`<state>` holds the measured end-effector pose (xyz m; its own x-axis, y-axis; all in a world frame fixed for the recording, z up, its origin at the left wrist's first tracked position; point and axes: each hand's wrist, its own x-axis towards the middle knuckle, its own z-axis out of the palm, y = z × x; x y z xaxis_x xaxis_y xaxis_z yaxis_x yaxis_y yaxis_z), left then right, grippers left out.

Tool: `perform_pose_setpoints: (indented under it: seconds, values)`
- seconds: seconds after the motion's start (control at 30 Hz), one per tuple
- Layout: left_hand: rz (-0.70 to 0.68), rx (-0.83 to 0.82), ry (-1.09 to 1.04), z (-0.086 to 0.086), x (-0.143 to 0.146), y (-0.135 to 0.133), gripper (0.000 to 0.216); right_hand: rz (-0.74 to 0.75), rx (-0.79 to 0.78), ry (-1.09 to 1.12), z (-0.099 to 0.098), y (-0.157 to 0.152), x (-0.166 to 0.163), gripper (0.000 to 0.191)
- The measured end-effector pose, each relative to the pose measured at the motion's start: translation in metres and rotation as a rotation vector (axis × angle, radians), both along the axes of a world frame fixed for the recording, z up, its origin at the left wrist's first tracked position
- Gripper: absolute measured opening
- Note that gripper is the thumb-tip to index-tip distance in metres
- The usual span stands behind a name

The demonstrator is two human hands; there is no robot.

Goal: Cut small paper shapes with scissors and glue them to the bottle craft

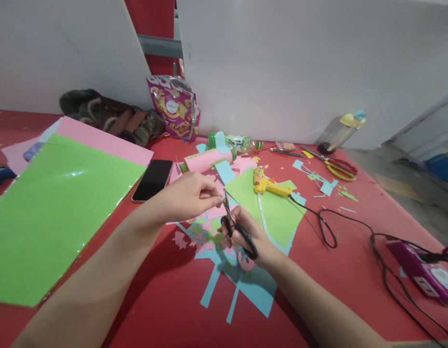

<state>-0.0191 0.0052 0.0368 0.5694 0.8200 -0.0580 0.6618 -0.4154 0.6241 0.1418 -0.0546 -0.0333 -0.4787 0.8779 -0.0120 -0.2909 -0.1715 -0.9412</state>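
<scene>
My right hand (247,229) is closed around black-handled scissors (239,231), with their blades pointing up and away. My left hand (195,195) pinches a tiny piece of green paper (224,199) at the blades; its shape is too small to make out. Beneath both hands lie pink star cutouts (180,240), green scraps and blue paper (258,292) with loose strips. Just beyond them is a pink paper roll (205,160) with green ends and blue tabs. A yellow glue gun (270,186) rests on green paper (278,217) right of my hands.
Green sheets (64,212) in clear wrap and a phone (153,180) lie at left. A snack bag (175,106) and green bottle (234,142) stand or lie at the back. Larger scissors (339,169) are at right. The glue gun's cord runs toward a purple power strip (423,270).
</scene>
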Motion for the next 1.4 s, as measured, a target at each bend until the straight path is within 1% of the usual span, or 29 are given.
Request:
perform_pose_setpoints:
  seconds: [0.43,0.83,1.17,1.4]
  values:
    - [0.028,-0.052,0.011,0.0013,-0.001,-0.0003,0.023,0.031,0.013,-0.009,0.0005,0.0,0.002,0.041]
    - [0.027,-0.084,0.039,0.0048,-0.0011,-0.0005,0.024,0.013,-0.005,-0.018,-0.0017,0.0011,0.0027,0.043]
    - [0.033,-0.073,0.02,0.0011,0.0,-0.0004,0.024,0.039,0.001,0.02,-0.0002,0.0003,0.0013,0.041]
    - [0.052,-0.086,-0.007,0.001,-0.0003,-0.0015,0.025,0.037,0.011,0.02,-0.0027,0.0008,0.002,0.041]
